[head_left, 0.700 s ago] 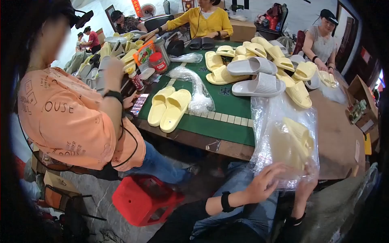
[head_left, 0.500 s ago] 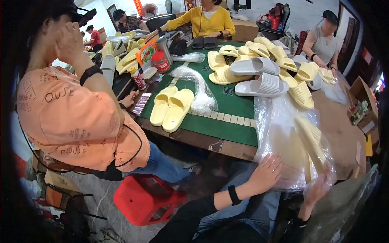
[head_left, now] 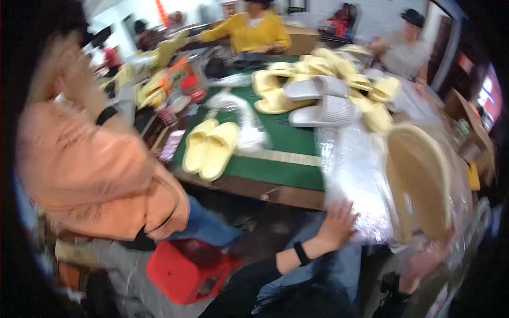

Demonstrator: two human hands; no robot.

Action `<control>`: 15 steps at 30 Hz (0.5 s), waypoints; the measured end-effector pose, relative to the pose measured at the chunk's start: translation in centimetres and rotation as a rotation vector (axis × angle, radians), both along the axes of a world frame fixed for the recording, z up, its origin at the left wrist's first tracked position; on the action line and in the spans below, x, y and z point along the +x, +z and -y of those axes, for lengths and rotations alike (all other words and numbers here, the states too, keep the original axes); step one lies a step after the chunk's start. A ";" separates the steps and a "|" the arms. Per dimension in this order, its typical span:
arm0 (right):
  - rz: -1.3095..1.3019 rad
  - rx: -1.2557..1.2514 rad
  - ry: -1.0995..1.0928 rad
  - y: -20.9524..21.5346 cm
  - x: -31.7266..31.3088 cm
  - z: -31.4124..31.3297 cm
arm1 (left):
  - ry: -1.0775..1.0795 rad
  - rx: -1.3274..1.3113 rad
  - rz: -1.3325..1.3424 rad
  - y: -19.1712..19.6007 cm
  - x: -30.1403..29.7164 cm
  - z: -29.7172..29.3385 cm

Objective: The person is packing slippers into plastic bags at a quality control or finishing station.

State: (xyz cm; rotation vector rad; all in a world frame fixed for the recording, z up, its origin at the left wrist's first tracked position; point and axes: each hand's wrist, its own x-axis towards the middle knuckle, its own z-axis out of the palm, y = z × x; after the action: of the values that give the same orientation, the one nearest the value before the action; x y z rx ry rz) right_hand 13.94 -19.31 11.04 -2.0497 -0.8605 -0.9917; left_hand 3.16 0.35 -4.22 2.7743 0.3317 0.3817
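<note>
My left hand [head_left: 335, 227] grips the lower left edge of a clear plastic bag [head_left: 360, 180]. Inside the bag a pale yellow slipper [head_left: 419, 180] stands on its side with the sole facing me. My right hand [head_left: 424, 262] is under the bag's lower right corner, seen blurred through the plastic, holding it up. A black band sits on my left wrist. The bag hangs over my lap in front of the green-topped table [head_left: 275, 169].
A yellow slipper pair [head_left: 210, 148] lies on the table near its front edge. A heap of yellow and white slippers [head_left: 323, 90] fills the far side. A person in an orange shirt [head_left: 90, 169] sits at left above a red stool [head_left: 183, 273]. Other people sit beyond the table.
The bagged slipper has turned from flat to upright on its side and come closer. The person in orange has raised a hand to the head. The view has swung and blurred.
</note>
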 end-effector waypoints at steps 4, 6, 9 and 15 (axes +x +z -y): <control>-0.739 0.685 0.508 1.6 -2.2 -0.7 | -0.059 0.061 0.096 0.8 0.7 -1.2; -0.870 0.823 0.447 1.9 -2.9 -2.4 | -0.130 0.070 0.065 -0.1 0.4 -2.8; -0.815 0.809 0.504 5.9 -4.3 -1.4 | -0.343 -0.018 0.140 5.1 1.5 -1.5; -0.816 1.204 0.629 8.4 -6.2 2.9 | -0.616 -0.070 0.275 5.5 3.4 3.3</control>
State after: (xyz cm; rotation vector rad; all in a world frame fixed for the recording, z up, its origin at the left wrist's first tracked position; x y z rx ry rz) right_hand 7.70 -22.16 19.48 -0.8560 -0.2531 -0.1250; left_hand 6.56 -2.93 1.26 2.5379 -0.5495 0.5606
